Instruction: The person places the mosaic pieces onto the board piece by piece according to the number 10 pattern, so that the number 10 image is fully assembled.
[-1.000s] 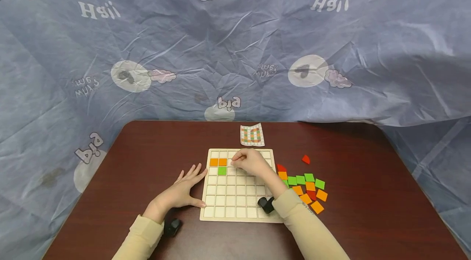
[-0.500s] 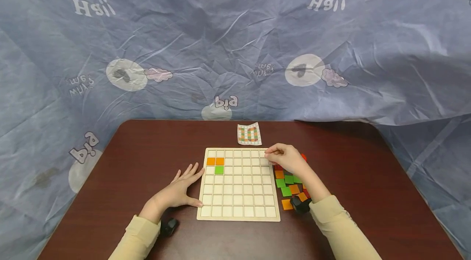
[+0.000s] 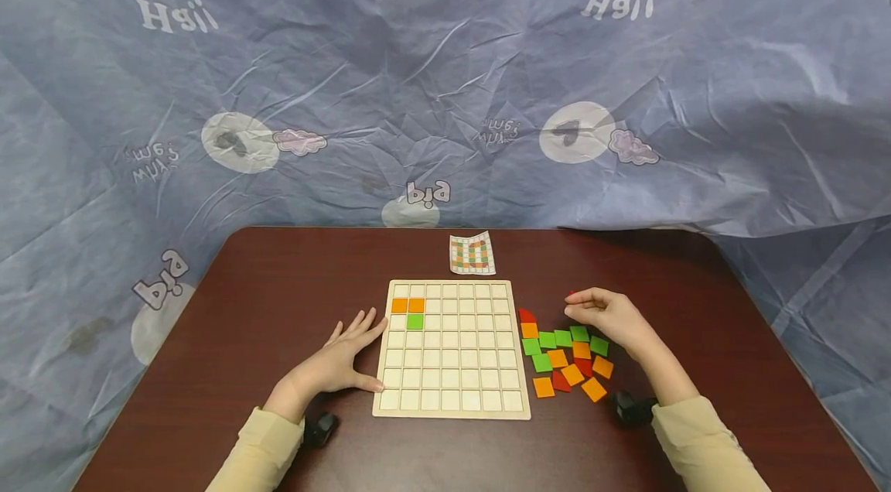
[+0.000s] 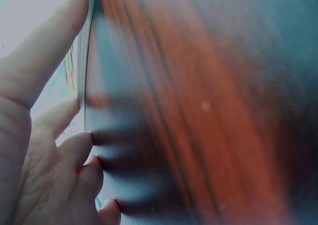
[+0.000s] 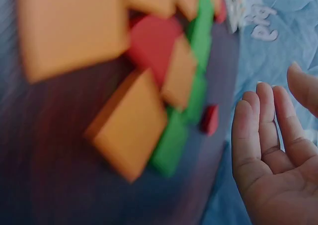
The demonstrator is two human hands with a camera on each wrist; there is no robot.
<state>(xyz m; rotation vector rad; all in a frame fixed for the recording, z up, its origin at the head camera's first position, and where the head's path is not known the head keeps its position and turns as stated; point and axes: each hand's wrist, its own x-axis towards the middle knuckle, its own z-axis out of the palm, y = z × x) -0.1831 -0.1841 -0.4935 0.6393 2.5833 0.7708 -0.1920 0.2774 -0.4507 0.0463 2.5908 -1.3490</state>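
A pale wooden grid board (image 3: 449, 358) lies on the table, with two orange tiles (image 3: 407, 305) and one green tile (image 3: 414, 321) in its upper left squares. My left hand (image 3: 336, 362) spreads its fingers along the board's left edge, thumb and index finger touching the rim. Over the far side of the loose tiles hovers my right hand (image 3: 616, 322), holding nothing; the right wrist view shows its fingers loosely bent and the thumb apart. Close to its fingertips, a small red piece (image 5: 210, 119) lies on the table, mostly hidden by the hand in the head view.
Loose orange tiles (image 3: 594, 389), green tiles (image 3: 541, 363) and red rounded pieces (image 3: 527, 316) lie scattered right of the board. Behind the board is a small printed pattern card (image 3: 472, 253). A patterned blue cloth (image 3: 418, 90) hangs behind the dark red table (image 3: 299, 260).
My right hand has moved right, from above the board to over the loose tiles, uncovering the board's right side. The left hand stays at the board's edge. The head view shifted slightly at first.
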